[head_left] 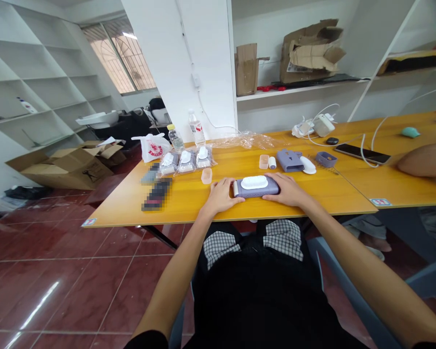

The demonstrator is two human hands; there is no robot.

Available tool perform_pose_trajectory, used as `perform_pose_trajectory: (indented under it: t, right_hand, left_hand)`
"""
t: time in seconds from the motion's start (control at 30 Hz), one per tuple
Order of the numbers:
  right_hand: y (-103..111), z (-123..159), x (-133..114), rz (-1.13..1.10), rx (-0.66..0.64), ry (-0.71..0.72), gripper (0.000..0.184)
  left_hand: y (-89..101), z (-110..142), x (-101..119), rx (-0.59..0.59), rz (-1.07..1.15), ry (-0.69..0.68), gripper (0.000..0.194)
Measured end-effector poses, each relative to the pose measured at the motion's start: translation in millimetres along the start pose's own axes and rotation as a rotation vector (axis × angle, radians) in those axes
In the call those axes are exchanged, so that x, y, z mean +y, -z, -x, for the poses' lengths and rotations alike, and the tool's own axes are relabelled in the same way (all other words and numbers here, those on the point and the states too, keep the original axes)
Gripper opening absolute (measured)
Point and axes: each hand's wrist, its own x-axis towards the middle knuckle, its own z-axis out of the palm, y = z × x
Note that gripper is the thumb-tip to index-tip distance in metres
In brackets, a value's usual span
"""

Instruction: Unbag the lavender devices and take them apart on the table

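On the yellow table lies a purple box-shaped tool [258, 193] with a white oval brush [254, 182] on top and a pale roller at its left end. My left hand [221, 196] closes round the left end, thumb along the front. At the other end my right hand [285, 190] grips the purple body, its thumb also in front. A translucent pinkish cap [206, 176] sits just beyond my left hand. Behind my right hand are another translucent cap [263, 161], a small white roller [272, 163], a purple shell [289, 161], a white oval piece [308, 165] and a purple frame [326, 159].
Several bagged purple-and-white units [186, 162] line the back left, near two bottles [196, 128] and a white plastic bag [151, 147]. A blurred dark item [157, 194] lies left. Rightward are chargers [323, 125], a phone [363, 153] and another person's arm [425, 160].
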Motion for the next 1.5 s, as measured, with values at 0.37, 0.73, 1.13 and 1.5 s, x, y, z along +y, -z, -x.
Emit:
perform_pose_trajectory:
  t: [0.37,0.73,1.13,1.5]
  right_hand:
    - [2,1,0,-0.054,0.002,-0.003,0.084]
    - [7,2,13,-0.109,-0.054,0.048,0.087]
    - [3,1,15,-0.080,-0.045,0.040,0.092]
    - [4,1,12,-0.073,-0.031,0.033,0.092]
  left_hand:
    - [0.6,2,3,0.020,0.009,-0.044,0.070]
    - [1.7,-3,-22,-0.099,0.438,-0.192,0.062]
    - [4.1,0,-15,-0.091,0.370,-0.208,0.076]
    - [5.7,-1,-13,-0.100,0.332,-0.235,0.067]
